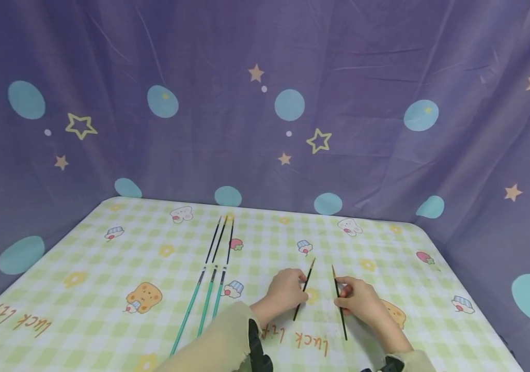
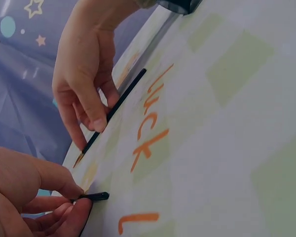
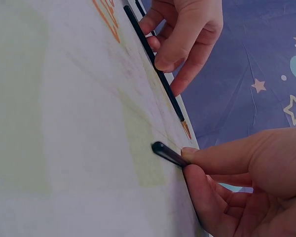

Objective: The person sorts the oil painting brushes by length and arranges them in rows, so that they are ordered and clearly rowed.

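Two thin black paintbrushes with golden-brown tips are held over the checked cloth, tips pointing away from me. My left hand (image 1: pixel 286 291) pinches the left paintbrush (image 1: pixel 309 275) between thumb and fingers. About a hand's width to its right, my right hand (image 1: pixel 360 301) pinches the other paintbrush (image 1: pixel 343 324) along its upper handle. In the left wrist view, the handle end (image 2: pixel 96 196) of the left brush points toward the camera. The right wrist view shows the rounded handle end (image 3: pixel 167 154) of the right brush between thumb and index finger. Both brushes lie close to the cloth.
Left of my hands lie three black paintbrushes (image 1: pixel 219 242) in a far row. Three teal-handled brushes (image 1: pixel 206 299) lie nearer, partly behind my left sleeve (image 1: pixel 220 338). A green-checked printed cloth (image 1: pixel 93 289) covers the table; a purple curtain (image 1: pixel 228 129) hangs behind.
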Motion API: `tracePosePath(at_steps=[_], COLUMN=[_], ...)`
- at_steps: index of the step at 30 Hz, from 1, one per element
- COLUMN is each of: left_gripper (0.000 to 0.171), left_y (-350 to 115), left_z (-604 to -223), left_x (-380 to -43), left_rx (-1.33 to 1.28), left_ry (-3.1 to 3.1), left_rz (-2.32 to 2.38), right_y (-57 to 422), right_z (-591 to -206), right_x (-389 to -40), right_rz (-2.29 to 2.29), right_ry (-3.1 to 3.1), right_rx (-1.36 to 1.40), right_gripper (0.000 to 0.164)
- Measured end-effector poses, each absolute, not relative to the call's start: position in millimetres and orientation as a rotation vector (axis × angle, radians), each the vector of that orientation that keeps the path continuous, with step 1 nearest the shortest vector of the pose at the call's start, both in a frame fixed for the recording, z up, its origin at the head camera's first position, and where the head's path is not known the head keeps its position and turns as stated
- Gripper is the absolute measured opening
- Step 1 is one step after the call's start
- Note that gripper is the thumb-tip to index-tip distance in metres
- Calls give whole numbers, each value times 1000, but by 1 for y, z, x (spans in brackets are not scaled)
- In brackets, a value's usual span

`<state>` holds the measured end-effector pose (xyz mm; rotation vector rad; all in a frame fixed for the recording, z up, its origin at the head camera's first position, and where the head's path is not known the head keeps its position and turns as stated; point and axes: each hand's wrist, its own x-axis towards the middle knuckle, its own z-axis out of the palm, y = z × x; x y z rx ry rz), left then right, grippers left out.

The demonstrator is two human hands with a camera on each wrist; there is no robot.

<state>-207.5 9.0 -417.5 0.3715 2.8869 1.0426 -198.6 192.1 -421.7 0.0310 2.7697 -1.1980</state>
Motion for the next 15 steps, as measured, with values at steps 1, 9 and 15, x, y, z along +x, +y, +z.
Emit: tracePosePath(at_steps=[1,9,15], left_gripper=[28,29,28], left_y=[8,-1,-9], left_z=[-418,-417,-416], left_x=[-208,-213,-218], left_rx=[378,414,384], left_ry=[2868,2752,2717], left_rz=[1054,1143,1193], right_y=[192,191,191], right_z=[-421,-421,-421], right_x=[-199,-200,-199], right_rz=[-1197,-1202,-1195], right_ry=[2769,2768,2776], right_rx=[31,40,34], right_gripper=[54,53,53])
